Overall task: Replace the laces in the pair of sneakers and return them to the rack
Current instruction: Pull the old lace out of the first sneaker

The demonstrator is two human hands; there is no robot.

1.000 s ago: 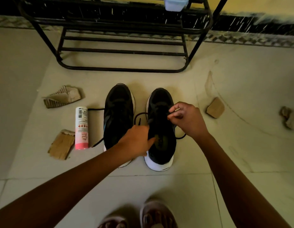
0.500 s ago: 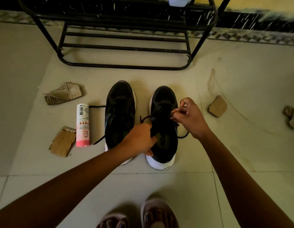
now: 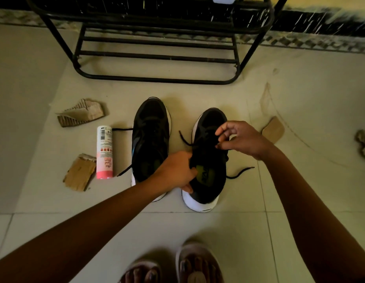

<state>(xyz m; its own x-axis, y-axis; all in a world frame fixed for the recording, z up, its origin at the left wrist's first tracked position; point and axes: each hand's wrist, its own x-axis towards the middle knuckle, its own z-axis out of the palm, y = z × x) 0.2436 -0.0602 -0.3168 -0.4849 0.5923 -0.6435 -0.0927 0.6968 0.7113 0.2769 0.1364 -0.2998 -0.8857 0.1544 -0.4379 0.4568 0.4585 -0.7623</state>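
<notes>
While the right sneaker (image 3: pixel 208 160), on the floor (image 3: pixel 300 111), toe at 12 o'clock, is gripped by the left hand (image 3: pixel 175 172), its lace (image 3: pixel 184 137) is pinched by the right hand (image 3: pixel 241 140), free end toward 9 o'clock.

Spray can (image 3: pixel 104 152) label, sneaker insole (image 3: pixel 204 175) print — both illegible.

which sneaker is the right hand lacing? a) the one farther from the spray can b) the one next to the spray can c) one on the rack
a: the right hand pinches the lace over the sneaker farther from the spray can; the left hand grips that sneaker's opening.
</notes>
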